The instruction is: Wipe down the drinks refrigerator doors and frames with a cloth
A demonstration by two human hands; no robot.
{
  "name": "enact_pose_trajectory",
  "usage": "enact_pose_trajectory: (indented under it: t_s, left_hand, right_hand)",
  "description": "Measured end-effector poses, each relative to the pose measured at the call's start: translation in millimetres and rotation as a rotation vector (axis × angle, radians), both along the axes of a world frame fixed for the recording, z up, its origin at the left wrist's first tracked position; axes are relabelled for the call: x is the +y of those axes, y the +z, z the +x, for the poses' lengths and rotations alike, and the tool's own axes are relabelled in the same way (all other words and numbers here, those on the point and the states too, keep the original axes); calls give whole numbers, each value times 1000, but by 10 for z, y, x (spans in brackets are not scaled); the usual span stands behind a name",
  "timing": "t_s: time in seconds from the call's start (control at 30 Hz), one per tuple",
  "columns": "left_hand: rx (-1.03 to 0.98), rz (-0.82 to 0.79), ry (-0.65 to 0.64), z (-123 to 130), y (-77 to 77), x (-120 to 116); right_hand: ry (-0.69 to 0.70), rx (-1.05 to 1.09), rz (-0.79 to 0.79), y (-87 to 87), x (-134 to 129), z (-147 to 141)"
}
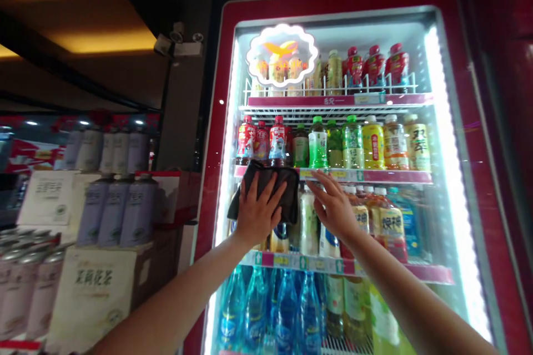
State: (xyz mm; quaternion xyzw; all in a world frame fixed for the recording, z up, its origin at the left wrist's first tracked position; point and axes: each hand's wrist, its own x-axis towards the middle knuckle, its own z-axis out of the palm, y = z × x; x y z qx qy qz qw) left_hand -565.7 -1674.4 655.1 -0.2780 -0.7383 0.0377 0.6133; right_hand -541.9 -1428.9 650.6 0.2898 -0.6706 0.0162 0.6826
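My left hand presses a black cloth flat against the glass door of a lit drinks fridge, its fingers spread over the cloth. To the right, my right hand is raised at the door with its fingers stretched out and nothing in them. Whether its fingertips touch the glass, I cannot tell. Behind the glass, the cloth covers part of the second shelf's edge and some bottles below it. A green-capped bottle shows just above my right fingertips.
A red frame surrounds the door, and a glowing round sign sits at its upper left. Blue bottles fill the lower shelf. On the left, purple bottles stand on stacked cartons beside the fridge.
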Motion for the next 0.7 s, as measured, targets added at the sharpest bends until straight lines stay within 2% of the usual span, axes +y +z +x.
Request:
enact_pose_trajectory:
  t_s: [0.07, 0.13, 0.23, 0.27, 0.33, 0.37, 0.43, 0.5, 0.57, 0.63, 0.7]
  left_hand:
    - [-14, -80, -7, 9, -29, -119]
    - [-22, 66, 25, 7, 153, -94]
    - [-34, 432, 78, 13, 578, 243]
    - [-36, 502, 82, 24, 683, 403]
    - [-18, 532, 71, 57, 750, 707]
    - [-5, 497, 59, 77, 704, 825]
    - [16, 367, 36, 111, 476, 948]
    - [19, 196, 13, 132, 161, 907]
    - [7, 22, -6, 145, -99, 757]
    - [-21, -78, -5, 152, -182, 610]
    - [-44, -3, 16, 155, -45, 590]
  right_hand:
    - [-77, -61, 162, -11, 278, 130]
    - [-164, -73, 266, -18, 602, 256]
    - [-238, -36, 262, -20, 1036, 357]
    - [-239, -25, 240, -24, 1138, 362]
    - [-216, -11, 209, -41, 1260, 337]
    - [-200, -5, 201, -56, 1285, 315]
    - [-176, 0, 189, -90, 1289, 270]
    - [-160, -11, 172, -119, 1273, 242]
    - [-128, -30, 157, -132, 1274, 236]
    - [-60, -44, 150, -121, 1298, 247]
    - [37, -60, 129, -89, 1329, 267]
